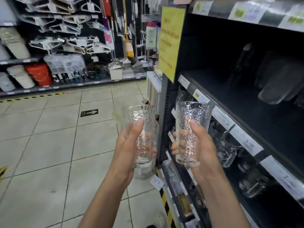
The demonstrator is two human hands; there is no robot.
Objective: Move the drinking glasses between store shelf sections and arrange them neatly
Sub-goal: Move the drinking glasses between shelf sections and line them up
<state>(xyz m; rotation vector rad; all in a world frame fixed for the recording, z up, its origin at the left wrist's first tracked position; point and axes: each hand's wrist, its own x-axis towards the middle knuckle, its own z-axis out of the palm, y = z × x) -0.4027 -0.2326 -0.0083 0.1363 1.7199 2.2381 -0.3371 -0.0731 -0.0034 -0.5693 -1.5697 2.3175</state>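
Head view, both hands raised, left hand (131,145) gripping textured glass (139,127), right hand (197,145) gripping second glass (191,127)

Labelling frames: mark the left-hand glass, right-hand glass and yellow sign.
left-hand glass (139,116): head view, upper wall.
right-hand glass (193,112): head view, upper wall.
yellow sign (171,43): head view, sign's middle.

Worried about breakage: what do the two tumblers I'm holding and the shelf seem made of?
Left tumbler and right tumbler: likely clear glass, dimpled surface; fingers show through them. Shelf: probably dark matte painted metal, judging by its perforated upright.
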